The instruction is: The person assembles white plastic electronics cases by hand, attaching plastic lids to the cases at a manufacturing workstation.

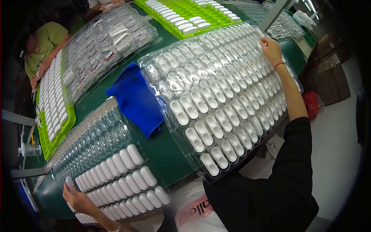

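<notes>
My right hand [270, 48] grips the far right edge of a large clear plastic blister tray [220, 96] filled with several white oval cases, lying across the green table [162, 150]. My left hand [77, 197] holds one white oval case [69, 182] at the near left corner of another clear tray [96, 143], whose near rows hold white cases while its far rows stand empty. A blue cloth [137, 98] lies between the two trays.
A green tray [181, 19] of white cases lies at the far side, with another green tray [52, 127] at the left. More clear trays [104, 42] are stacked at the back. A person in a green shirt [42, 46] works at the far left. A red object [312, 103] sits on the floor at right.
</notes>
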Demonstrator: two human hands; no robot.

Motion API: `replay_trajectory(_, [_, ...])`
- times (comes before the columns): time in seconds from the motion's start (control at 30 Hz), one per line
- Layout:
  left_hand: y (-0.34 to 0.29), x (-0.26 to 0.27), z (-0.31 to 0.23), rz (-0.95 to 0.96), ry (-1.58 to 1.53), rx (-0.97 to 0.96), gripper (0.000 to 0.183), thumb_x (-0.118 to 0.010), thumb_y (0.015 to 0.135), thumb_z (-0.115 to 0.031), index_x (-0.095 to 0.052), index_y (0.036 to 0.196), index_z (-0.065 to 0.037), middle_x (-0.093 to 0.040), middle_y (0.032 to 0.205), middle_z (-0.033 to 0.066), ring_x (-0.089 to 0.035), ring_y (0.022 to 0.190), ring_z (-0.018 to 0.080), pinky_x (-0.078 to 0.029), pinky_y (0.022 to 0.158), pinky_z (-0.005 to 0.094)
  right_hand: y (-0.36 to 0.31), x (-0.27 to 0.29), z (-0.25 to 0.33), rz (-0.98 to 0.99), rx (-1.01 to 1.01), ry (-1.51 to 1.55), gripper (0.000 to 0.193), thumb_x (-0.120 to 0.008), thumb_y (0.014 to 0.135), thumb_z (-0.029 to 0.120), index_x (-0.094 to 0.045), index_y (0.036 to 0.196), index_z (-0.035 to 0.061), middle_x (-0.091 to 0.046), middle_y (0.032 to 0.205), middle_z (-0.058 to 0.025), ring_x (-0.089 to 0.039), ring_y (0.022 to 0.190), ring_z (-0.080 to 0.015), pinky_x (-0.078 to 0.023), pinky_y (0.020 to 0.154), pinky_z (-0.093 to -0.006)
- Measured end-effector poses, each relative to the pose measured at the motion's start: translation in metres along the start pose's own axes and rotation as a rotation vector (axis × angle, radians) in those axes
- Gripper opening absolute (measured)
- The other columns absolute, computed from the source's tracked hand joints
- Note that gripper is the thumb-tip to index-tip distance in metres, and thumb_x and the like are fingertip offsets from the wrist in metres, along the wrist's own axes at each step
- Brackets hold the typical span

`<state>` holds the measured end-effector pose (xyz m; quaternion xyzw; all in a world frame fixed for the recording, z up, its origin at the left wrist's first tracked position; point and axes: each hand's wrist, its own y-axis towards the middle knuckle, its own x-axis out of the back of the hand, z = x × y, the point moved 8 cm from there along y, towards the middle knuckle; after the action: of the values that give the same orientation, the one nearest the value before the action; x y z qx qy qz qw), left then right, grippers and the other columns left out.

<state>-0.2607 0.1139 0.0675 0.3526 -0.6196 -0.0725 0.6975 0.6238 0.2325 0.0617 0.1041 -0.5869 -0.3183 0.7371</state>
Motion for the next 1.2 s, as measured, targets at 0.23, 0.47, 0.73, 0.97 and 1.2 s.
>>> replay_trajectory(0.23, [-0.037, 0.075, -0.102, -0.083, -0.291, -0.247, 0.032, -0.060, 0.087, 0.007, -0.061, 0.118, 0.001, -0.063, 0.111, 0.0150, -0.064, 0.099, 0.0286, -0.056, 0.082, 0.0367, 0.056, -0.030, -0.055, 0.083, -0.073, -0.228, 0.020, -0.060, 0.083, 0.017, -0.072, 0.098, 0.0106, -0.070, 0.099, -0.0134, -0.066, 0.094, -0.0320, -0.052, 0.083, -0.0412])
replay_trajectory(0.47, [-0.068, 0.100, -0.114, -0.041, -0.258, -0.217, 0.031, -0.060, 0.088, 0.008, -0.061, 0.119, 0.002, -0.064, 0.112, 0.0154, -0.064, 0.101, 0.0285, -0.053, 0.087, 0.0366, 0.094, -0.075, -0.089, 0.169, -0.262, -0.527, 0.023, -0.060, 0.082, 0.018, -0.073, 0.100, 0.0128, -0.069, 0.109, -0.0145, -0.063, 0.106, -0.0357, -0.050, 0.091, -0.0466])
replay_trajectory(0.73, [-0.094, 0.113, -0.110, -0.042, -0.326, -0.151, 0.031, -0.064, 0.084, 0.012, -0.061, 0.113, 0.006, -0.064, 0.109, 0.0168, -0.063, 0.100, 0.0316, -0.053, 0.082, 0.0423, 0.104, -0.076, -0.086, -0.023, -0.024, -0.668, 0.024, -0.063, 0.086, 0.027, -0.071, 0.096, 0.0068, -0.070, 0.096, -0.0144, -0.065, 0.095, -0.0329, -0.050, 0.085, -0.0444])
replay_trajectory(0.97, [-0.115, 0.081, -0.138, 0.178, -1.375, 0.293, 0.046, -0.055, 0.087, 0.014, -0.046, 0.131, 0.008, -0.057, 0.121, 0.0174, -0.060, 0.108, 0.0259, -0.051, 0.092, 0.0360, 0.022, -0.072, 0.156, 0.423, -0.007, 0.829, 0.019, -0.065, 0.093, 0.023, -0.066, 0.096, 0.0041, -0.067, 0.096, -0.0025, -0.067, 0.086, -0.0134, -0.055, 0.072, -0.0273])
replay_trajectory(1.2, [-0.135, 0.053, -0.182, 0.575, -1.890, 0.569, 0.052, -0.062, 0.087, 0.002, -0.042, 0.135, 0.007, -0.058, 0.119, 0.0169, -0.062, 0.107, 0.0281, -0.051, 0.092, 0.0389, -0.169, -0.028, 0.421, 1.129, 0.272, 1.286, 0.028, -0.064, 0.091, 0.006, -0.062, 0.117, -0.0046, -0.070, 0.096, -0.0111, -0.066, 0.085, -0.0107, -0.054, 0.078, -0.0243])
